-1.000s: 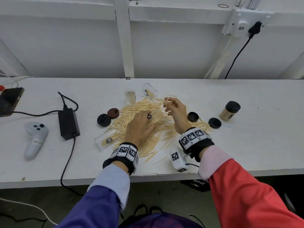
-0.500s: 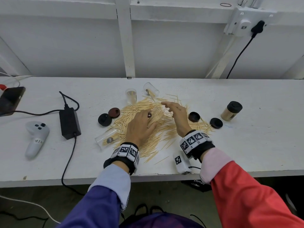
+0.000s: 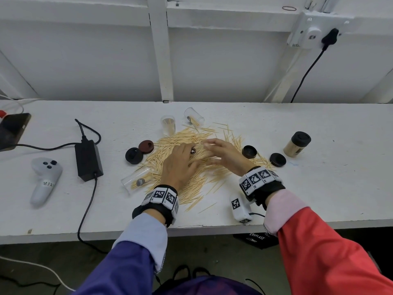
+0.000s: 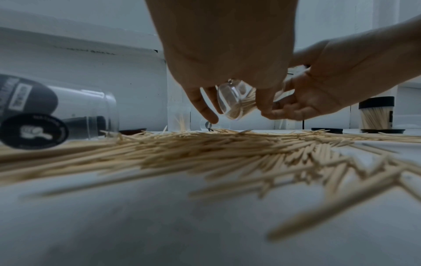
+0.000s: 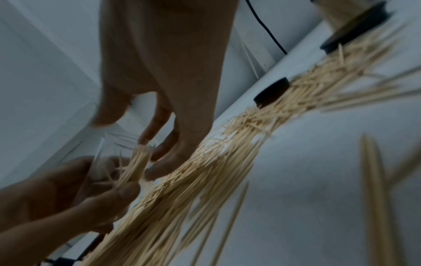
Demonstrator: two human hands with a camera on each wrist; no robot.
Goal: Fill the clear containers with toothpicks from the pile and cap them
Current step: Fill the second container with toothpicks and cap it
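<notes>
Nearest the table edge, a small white tracker box (image 3: 239, 207) with a black marker lies beside the right wrist. A little farther in, the pile of toothpicks (image 3: 197, 167) spreads across the middle of the white table (image 3: 319, 188). At its near-left edge a clear container (image 3: 136, 181) lies on its side, partly filled.

Over the pile's centre, the left hand (image 3: 178, 165) has its fingers curled round a small clear container (image 4: 234, 100) tipped on its side — it is almost wholly hidden under that hand in the head view, and only the wrist views show the toothpicks inside it. The right hand (image 3: 225, 155) reaches in from the right with loosely bent fingers at the container's mouth; it is motion-blurred, so whether it pinches any toothpicks cannot be told.

Left of the pile sit a black cap (image 3: 133, 155) and a brown cap (image 3: 146, 146) (touching each other). On the right lie two dark caps (image 3: 249, 151) and, beyond them, a capped full container (image 3: 297, 144). At the far edge stand an upright clear container (image 3: 168, 125) and a toppled one (image 3: 194, 119).
</notes>
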